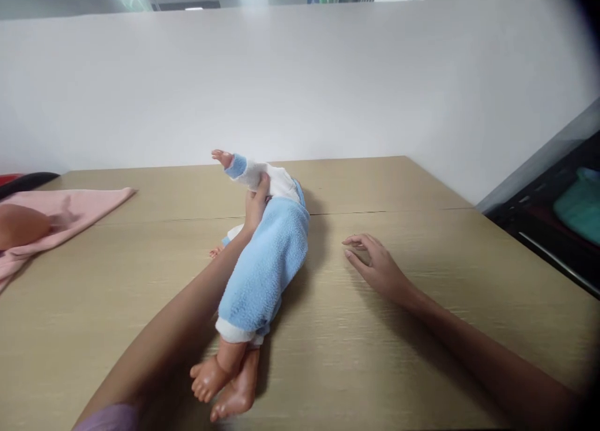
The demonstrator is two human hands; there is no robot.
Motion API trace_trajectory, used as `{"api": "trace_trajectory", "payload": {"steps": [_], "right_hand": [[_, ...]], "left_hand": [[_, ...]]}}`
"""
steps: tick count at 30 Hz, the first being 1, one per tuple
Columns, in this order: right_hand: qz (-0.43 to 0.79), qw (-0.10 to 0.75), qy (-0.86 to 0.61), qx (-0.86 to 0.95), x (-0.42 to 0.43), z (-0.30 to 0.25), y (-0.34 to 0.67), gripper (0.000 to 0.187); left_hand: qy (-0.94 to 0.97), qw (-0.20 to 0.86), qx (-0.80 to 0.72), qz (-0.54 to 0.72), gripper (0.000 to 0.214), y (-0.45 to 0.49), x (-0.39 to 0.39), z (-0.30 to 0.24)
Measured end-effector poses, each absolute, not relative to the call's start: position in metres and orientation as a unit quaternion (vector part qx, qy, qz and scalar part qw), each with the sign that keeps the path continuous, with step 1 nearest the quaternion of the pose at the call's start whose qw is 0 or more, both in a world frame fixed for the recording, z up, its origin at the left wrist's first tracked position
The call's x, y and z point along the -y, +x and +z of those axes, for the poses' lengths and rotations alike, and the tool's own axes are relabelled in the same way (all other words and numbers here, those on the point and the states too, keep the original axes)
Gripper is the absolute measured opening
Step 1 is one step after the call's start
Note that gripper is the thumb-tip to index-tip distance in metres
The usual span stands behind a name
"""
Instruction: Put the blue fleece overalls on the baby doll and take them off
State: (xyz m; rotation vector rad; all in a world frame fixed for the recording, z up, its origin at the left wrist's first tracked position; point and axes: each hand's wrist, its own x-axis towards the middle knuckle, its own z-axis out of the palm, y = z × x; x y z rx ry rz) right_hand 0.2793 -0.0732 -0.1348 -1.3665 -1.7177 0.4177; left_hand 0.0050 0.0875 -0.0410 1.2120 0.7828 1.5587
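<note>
1 plastic baby doll [265, 268] in light-blue fleece trousers [281, 231] and white top [279, 180] lies apparently side-on on the pale wood-grain table [337, 356], clothes judged on, 2 feet [234, 390] left bare, left hand [256, 203] clasping its upper body, empty right hand [377, 268] nearby, thumb and fingers parted.

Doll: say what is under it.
Under the doll is the table, its shadowed surface showing along the doll's side. The surface directly beneath is covered by the doll, so nothing there can be made out.
</note>
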Motion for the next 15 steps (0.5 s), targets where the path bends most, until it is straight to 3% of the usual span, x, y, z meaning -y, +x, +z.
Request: {"api": "trace_trajectory", "payload": {"steps": [8, 12, 15], "right_hand": [[0.3, 0.494, -0.543, 0.609, 0.069, -0.132, 0.273, 0.035], [0.349, 0.512, -0.527, 0.582, 0.07, -0.127, 0.273, 0.045], [0.45, 0.531, -0.48, 0.534, 0.066, -0.123, 0.275, 0.054]], "left_hand": [[0.53, 0.485, -0.306, 0.624, 0.062, 0.031, -0.081, -0.047], [0.609, 0.423, -0.319, 0.591, 0.056, 0.042, -0.078, -0.053], [0.679, 0.358, -0.323, 0.554, 0.048, 0.052, -0.077, -0.053]]}}
